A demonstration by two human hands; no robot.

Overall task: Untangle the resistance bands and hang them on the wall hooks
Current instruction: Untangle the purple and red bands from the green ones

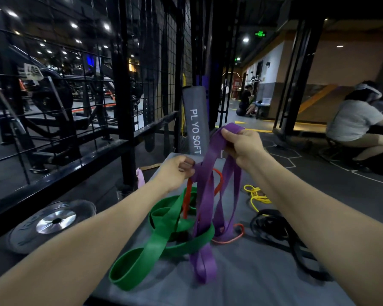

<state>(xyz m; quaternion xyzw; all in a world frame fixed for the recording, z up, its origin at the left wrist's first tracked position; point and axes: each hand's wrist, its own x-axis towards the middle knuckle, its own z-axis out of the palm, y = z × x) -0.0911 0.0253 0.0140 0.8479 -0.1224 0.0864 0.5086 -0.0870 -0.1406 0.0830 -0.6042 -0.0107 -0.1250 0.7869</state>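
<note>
Lifting the purple band (205, 195) at centre frame, your right hand (243, 144) grips its top loop while your left hand (175, 173) pinches a strand lower down. It is still looped through the green band (159, 246) and red band (187, 202) on the surface (241, 283); nothing hung yet. No containers show.

Head view (sole camera): forward-down, close.

Two hands: the left hand (177, 171) and the right hand (243, 144). Six bands: purple band (205, 195), green band (155, 246), red band (187, 195), orange band (232, 238), yellow band (255, 196), black band (274, 226). One weight plate (53, 221).
</note>
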